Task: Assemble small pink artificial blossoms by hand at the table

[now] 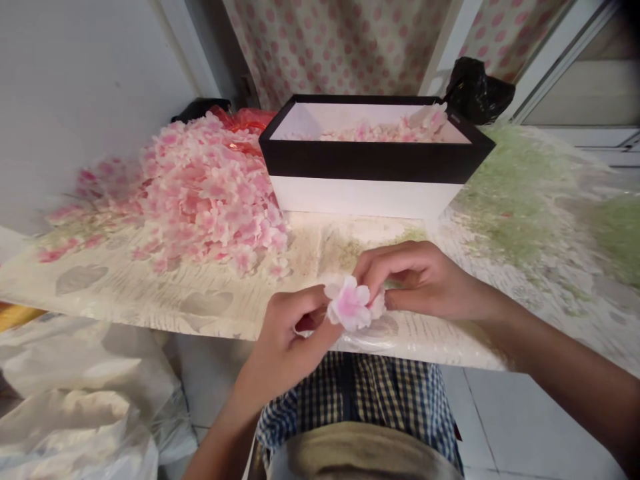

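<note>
Between my hands is a pink-and-white artificial blossom (349, 303), pinched at its base. My left hand (295, 327) grips it from the lower left, and my right hand (420, 280) holds its far side with curled fingers. A small pale piece shows beside the blossom at my right fingertips; I cannot tell what it is. A large heap of similar pink blossoms (210, 193) lies on the table to the left, beyond my left hand. Behind my hands stands a black-and-white box (367, 163) holding more blossoms.
The table's patterned cream covering (150, 293) has a near edge just below my hands. Pale green fluffy material (515, 193) lies to the right of the box. A black plastic bag (475, 90) sits behind the box, and translucent plastic bags (75, 393) lie below the table on the left.
</note>
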Tool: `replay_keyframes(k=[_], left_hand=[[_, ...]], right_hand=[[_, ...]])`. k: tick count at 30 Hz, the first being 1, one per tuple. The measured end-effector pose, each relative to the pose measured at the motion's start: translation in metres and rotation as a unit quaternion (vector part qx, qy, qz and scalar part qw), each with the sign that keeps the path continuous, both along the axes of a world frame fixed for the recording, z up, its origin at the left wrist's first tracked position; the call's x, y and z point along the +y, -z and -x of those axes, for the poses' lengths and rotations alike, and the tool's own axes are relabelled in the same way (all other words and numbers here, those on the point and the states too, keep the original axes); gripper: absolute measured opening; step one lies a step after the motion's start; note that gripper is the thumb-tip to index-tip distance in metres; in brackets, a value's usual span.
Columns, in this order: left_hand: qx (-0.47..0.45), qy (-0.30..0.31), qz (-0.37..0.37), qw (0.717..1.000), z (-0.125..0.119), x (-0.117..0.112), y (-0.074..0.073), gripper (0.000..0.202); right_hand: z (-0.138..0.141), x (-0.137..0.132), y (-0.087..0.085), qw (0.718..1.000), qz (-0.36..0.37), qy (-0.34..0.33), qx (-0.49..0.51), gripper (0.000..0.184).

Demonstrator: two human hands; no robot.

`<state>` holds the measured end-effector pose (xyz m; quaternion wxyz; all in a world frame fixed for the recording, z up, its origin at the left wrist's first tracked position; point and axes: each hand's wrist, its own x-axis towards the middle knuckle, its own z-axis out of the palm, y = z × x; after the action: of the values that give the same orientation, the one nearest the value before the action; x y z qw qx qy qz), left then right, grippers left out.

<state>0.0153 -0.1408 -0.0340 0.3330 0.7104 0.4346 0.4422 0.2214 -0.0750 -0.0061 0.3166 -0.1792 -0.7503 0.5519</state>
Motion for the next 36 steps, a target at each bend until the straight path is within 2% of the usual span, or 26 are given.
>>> replay_keyframes(k=[3, 4, 6, 8, 12, 16, 19, 25, 30, 36], left_hand=[[0.122, 0.026, -0.175, 0.977, 0.002, -0.001, -0.009, 0.021], [0.150, 0.031, -0.215, 0.965, 0.002, -0.001, -0.011, 0.018], [0.174, 0.037, -0.246, 0.953, 0.001, -0.001, -0.011, 0.013], [0.149, 0.041, -0.217, 0.964, 0.000, -0.002, -0.009, 0.011], [0.023, 0.067, -0.077, 0.995, -0.001, -0.005, -0.005, 0.021], [-0.026, 0.066, 0.020, 0.997, 0.000, -0.004, -0.007, 0.031], [-0.027, 0.093, 0.031, 0.995, 0.000, -0.001, -0.011, 0.035], [-0.022, 0.120, 0.036, 0.992, 0.000, 0.002, -0.011, 0.028], [0.009, 0.126, 0.057, 0.990, 0.001, 0.004, -0.009, 0.022], [0.019, 0.185, 0.080, 0.979, 0.002, 0.010, -0.012, 0.020]], right_hand=[[0.002, 0.001, 0.001, 0.999, -0.031, -0.010, 0.020, 0.016], [0.002, 0.001, 0.001, 0.999, -0.036, -0.020, 0.019, 0.016], [0.002, 0.000, 0.001, 0.998, -0.048, -0.039, 0.011, 0.017], [0.002, 0.000, 0.002, 0.998, -0.052, -0.046, 0.005, 0.017], [0.002, -0.003, 0.003, 0.999, -0.005, -0.051, 0.006, 0.018], [0.002, -0.004, 0.001, 0.998, 0.052, -0.040, 0.004, 0.012], [0.003, -0.004, 0.002, 0.997, 0.065, -0.033, -0.004, 0.007], [0.003, -0.003, 0.009, 0.999, 0.000, -0.037, -0.030, 0.006], [0.005, -0.004, 0.007, 0.997, -0.042, -0.022, -0.057, 0.011], [0.005, -0.004, 0.004, 0.990, -0.081, -0.043, -0.106, 0.018]])
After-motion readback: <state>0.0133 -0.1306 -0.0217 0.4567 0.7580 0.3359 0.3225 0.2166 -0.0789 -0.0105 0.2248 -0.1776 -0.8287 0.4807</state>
